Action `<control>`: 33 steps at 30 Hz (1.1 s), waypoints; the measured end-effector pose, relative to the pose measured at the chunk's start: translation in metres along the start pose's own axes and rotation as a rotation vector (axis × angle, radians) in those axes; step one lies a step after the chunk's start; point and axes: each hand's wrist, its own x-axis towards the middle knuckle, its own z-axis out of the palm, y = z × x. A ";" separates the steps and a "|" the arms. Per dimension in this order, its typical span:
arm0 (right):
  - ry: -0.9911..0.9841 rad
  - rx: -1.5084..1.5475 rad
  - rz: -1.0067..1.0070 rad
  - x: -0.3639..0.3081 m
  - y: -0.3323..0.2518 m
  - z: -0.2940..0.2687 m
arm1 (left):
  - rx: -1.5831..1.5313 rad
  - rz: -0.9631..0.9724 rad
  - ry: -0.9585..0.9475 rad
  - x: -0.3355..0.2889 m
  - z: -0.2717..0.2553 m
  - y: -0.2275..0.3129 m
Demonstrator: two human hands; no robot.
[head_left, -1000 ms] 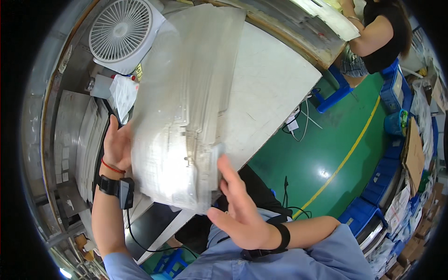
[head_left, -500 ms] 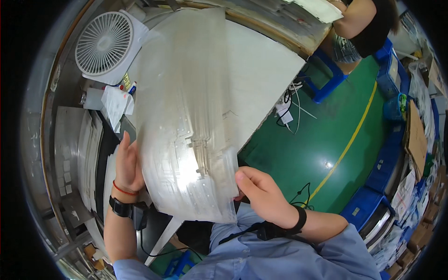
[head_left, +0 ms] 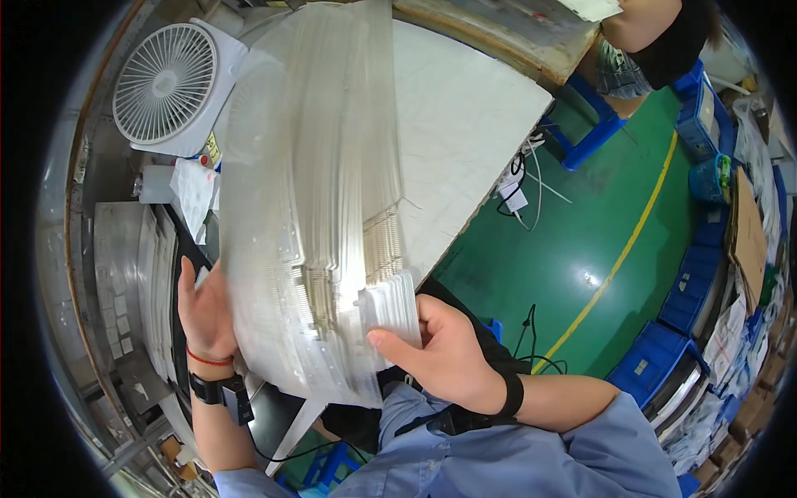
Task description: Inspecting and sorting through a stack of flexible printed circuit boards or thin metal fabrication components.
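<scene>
Across the white table (head_left: pixel 465 116), a stack of clear, patterned sheets (head_left: pixel 295 216) lies lengthwise, its near end reaching toward the wearer's lap. The sheets are fanned, with many thin edges visible side by side, and their near right corners do not sit flush. The right hand (head_left: pixel 452 353) pinches a group of these corners, thumb on the upper side, the other fingers largely hidden. The left hand (head_left: pixel 207 314) is at the left edge of the stack, its fingers extended and wide, gripping nothing; whether the palm bears on the sheets cannot be confirmed.

Progress, as judged: handling is under way and incomplete. Done: 1 group of corners is gathered in the right hand. Outstanding: the stack is uneven, its edges spread. The number of sheets cannot be reliably counted.

Surroundings: 1 white fan (head_left: pixel 166 87) stands to the left of the stack, with a crumpled white wrapper (head_left: pixel 193 195) near it. Beyond the table's far right corner, 1 co-worker (head_left: pixel 656 37) is partly in view, beside a blue stool (head_left: pixel 594 133).
</scene>
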 end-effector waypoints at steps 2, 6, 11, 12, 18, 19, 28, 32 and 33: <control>-0.006 0.002 -0.036 0.002 -0.001 0.001 | 0.017 -0.010 0.023 0.002 -0.003 0.005; 0.001 0.134 0.017 -0.002 0.009 -0.002 | 0.055 -0.024 0.095 0.003 -0.021 0.009; -0.033 0.111 0.040 -0.002 0.007 -0.008 | -0.021 -0.039 0.104 0.006 -0.036 0.009; -0.021 0.093 0.007 -0.002 0.008 -0.008 | -0.030 -0.037 0.124 0.006 -0.038 0.008; 0.007 -0.156 -0.164 0.002 -0.006 -0.004 | -0.056 -0.054 0.067 0.009 -0.042 0.009; 0.032 -0.196 -0.211 0.004 -0.006 -0.002 | -0.065 -0.050 0.074 0.010 -0.042 0.008; 0.062 -0.136 -0.184 0.007 0.007 -0.006 | -0.084 -0.034 0.086 0.010 -0.041 0.007; 0.015 -0.244 -0.239 0.003 0.008 -0.012 | -0.024 -0.026 0.077 0.006 -0.034 0.008; 0.012 -0.232 -0.246 0.001 0.004 -0.010 | -0.011 -0.019 0.063 0.005 -0.032 0.009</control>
